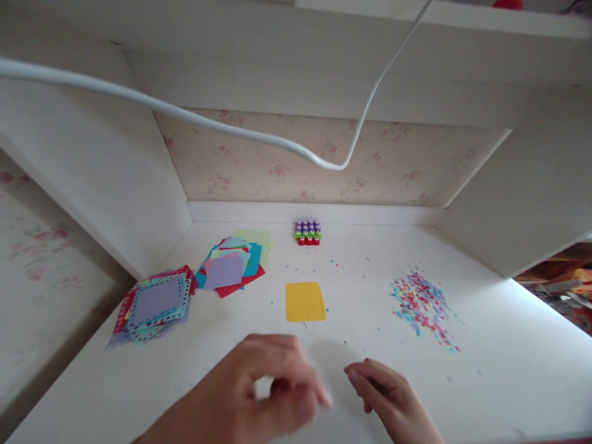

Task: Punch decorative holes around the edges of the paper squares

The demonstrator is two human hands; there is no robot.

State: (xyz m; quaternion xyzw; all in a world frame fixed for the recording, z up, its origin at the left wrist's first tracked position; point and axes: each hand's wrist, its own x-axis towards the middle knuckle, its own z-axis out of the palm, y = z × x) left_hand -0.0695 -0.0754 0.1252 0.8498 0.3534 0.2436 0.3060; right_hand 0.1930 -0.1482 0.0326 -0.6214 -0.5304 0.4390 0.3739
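My left hand hovers above the near part of the white table, slightly blurred. Its fingers are loosely curled, with a gap between them and the thumb, and nothing shows in it. To its right, my right hand has the thumb against bent fingers; I see nothing held there. A yellow square of paper lies flat just beyond both hands, touched by neither. Behind it, small craft punches with purple, green and red bodies stand in tight rows.
Coloured paper sheets lie at the back left. Nearer is a stack of papers with punched borders. Loose confetti is heaped on the right, with stray bits across the white table. A white cable hangs in front.
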